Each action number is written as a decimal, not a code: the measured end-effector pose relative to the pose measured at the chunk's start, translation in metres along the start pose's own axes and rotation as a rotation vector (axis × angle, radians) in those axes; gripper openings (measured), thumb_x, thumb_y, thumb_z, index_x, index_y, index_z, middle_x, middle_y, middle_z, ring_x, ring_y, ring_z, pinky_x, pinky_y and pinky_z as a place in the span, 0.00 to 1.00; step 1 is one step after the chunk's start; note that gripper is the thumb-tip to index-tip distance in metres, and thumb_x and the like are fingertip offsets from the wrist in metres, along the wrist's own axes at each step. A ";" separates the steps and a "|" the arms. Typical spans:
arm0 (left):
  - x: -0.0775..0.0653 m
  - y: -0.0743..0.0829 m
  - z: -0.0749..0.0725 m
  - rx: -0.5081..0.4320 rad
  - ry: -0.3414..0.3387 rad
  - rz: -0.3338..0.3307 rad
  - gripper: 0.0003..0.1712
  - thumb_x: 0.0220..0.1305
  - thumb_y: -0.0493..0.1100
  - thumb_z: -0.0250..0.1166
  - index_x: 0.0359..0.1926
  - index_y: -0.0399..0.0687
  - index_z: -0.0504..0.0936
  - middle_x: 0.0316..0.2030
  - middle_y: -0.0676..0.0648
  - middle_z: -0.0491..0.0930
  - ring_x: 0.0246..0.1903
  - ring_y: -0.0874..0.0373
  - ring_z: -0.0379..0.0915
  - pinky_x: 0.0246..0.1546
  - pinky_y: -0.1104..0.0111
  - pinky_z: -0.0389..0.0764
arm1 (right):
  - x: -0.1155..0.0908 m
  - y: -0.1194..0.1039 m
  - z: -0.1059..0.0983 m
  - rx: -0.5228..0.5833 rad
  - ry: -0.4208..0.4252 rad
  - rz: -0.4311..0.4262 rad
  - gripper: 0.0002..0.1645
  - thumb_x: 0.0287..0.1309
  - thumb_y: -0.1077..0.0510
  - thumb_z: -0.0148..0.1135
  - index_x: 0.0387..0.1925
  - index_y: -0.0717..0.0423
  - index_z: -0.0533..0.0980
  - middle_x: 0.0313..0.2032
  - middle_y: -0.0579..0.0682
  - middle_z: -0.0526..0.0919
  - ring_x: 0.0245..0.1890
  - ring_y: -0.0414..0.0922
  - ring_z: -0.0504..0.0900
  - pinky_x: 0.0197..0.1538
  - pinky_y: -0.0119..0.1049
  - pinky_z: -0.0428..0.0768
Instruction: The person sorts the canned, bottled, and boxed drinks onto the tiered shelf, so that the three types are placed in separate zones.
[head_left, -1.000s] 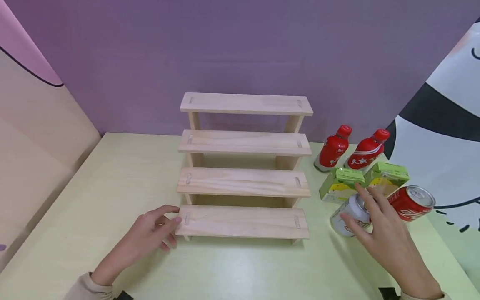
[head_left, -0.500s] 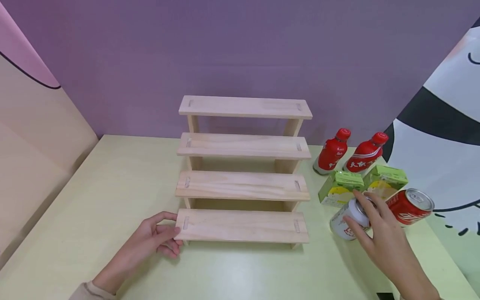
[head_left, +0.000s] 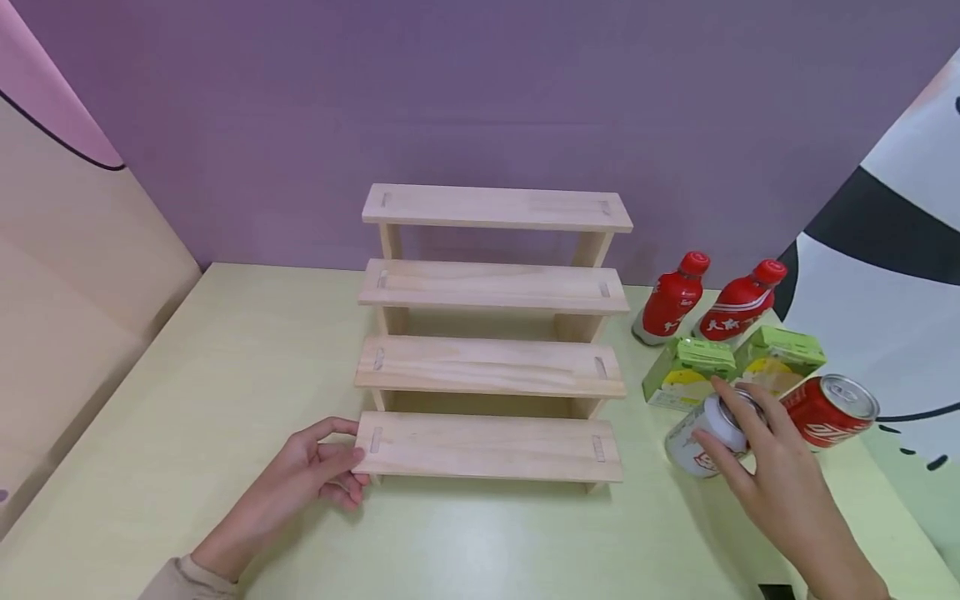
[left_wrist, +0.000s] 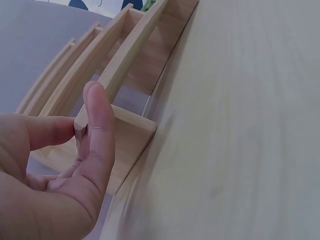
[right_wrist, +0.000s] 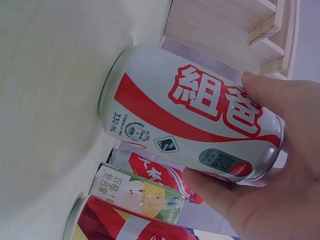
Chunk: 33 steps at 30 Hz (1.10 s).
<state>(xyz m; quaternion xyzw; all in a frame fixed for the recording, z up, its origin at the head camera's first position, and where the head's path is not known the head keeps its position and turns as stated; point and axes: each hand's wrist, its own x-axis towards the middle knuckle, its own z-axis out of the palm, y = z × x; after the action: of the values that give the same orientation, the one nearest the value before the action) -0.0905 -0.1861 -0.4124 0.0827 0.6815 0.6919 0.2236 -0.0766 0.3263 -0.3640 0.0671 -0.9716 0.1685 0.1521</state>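
My left hand [head_left: 315, 467] pinches the left end of the lowest board of a four-tier step shelf in pale wood [head_left: 491, 446]. In the left wrist view the board's corner sits between the thumb and the fingers of that hand [left_wrist: 65, 175]. On the right, my right hand [head_left: 780, 475] holds a white soda can [head_left: 701, 437] from above, near its top. The right wrist view shows the white can [right_wrist: 185, 115] with red markings, thumb on one side and fingers on the other. Its base is at the tabletop.
Right of the white can stands a red soda can [head_left: 828, 412]. Behind are two green juice cartons, a left one [head_left: 686, 371] and a right one [head_left: 780, 354]. Two red-capped bottles, a left one [head_left: 671, 300] and a right one [head_left: 738, 304], stand farther back near the purple wall [head_left: 487, 92].
My left hand has come in to the shelf's lowest board and now pinches its end. The right hand's fingers have closed round the white can's top. The view shifted slightly.
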 end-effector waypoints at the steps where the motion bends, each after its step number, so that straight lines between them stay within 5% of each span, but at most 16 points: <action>1: 0.000 0.000 0.000 0.000 -0.001 -0.005 0.26 0.73 0.44 0.60 0.62 0.34 0.65 0.33 0.35 0.83 0.28 0.53 0.82 0.34 0.58 0.86 | 0.000 0.001 0.000 0.001 -0.005 -0.003 0.50 0.55 0.55 0.74 0.75 0.50 0.59 0.63 0.67 0.62 0.54 0.67 0.65 0.40 0.70 0.77; 7: 0.000 0.000 0.002 -0.004 0.006 -0.021 0.25 0.73 0.44 0.60 0.62 0.35 0.64 0.32 0.36 0.83 0.27 0.53 0.81 0.33 0.59 0.86 | 0.001 0.003 0.000 0.018 -0.034 -0.036 0.56 0.50 0.60 0.77 0.76 0.53 0.55 0.65 0.68 0.59 0.56 0.68 0.64 0.40 0.70 0.78; 16: 0.001 -0.002 0.003 -0.022 -0.015 -0.005 0.25 0.74 0.43 0.59 0.62 0.35 0.63 0.32 0.36 0.82 0.27 0.54 0.81 0.33 0.59 0.86 | -0.002 0.005 -0.006 0.031 0.013 -0.073 0.55 0.42 0.64 0.80 0.73 0.53 0.63 0.62 0.64 0.65 0.52 0.63 0.70 0.35 0.61 0.83; 19: 0.001 -0.002 0.003 -0.026 -0.022 -0.002 0.25 0.74 0.43 0.58 0.63 0.34 0.62 0.32 0.37 0.82 0.27 0.54 0.81 0.33 0.59 0.86 | -0.002 0.004 -0.008 0.024 0.016 -0.071 0.55 0.41 0.63 0.81 0.72 0.52 0.65 0.61 0.62 0.67 0.50 0.61 0.72 0.33 0.42 0.86; 22: 0.001 -0.002 0.002 -0.026 -0.028 0.002 0.25 0.74 0.43 0.58 0.63 0.34 0.62 0.33 0.37 0.82 0.27 0.55 0.81 0.33 0.60 0.86 | -0.002 0.003 -0.009 0.022 0.025 -0.067 0.54 0.40 0.62 0.82 0.70 0.51 0.67 0.61 0.59 0.69 0.48 0.57 0.74 0.32 0.23 0.79; 33: 0.002 -0.005 0.000 -0.039 -0.044 0.013 0.25 0.74 0.43 0.58 0.62 0.35 0.62 0.32 0.40 0.84 0.27 0.56 0.81 0.33 0.61 0.86 | 0.002 -0.011 -0.023 0.026 0.078 -0.095 0.50 0.38 0.63 0.83 0.66 0.54 0.70 0.59 0.59 0.71 0.50 0.57 0.74 0.30 0.29 0.82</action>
<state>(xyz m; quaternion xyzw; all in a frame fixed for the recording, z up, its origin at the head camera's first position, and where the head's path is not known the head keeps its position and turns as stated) -0.0918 -0.1855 -0.4175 0.0979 0.6623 0.7045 0.2355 -0.0701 0.3241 -0.3397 0.1085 -0.9584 0.1761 0.1967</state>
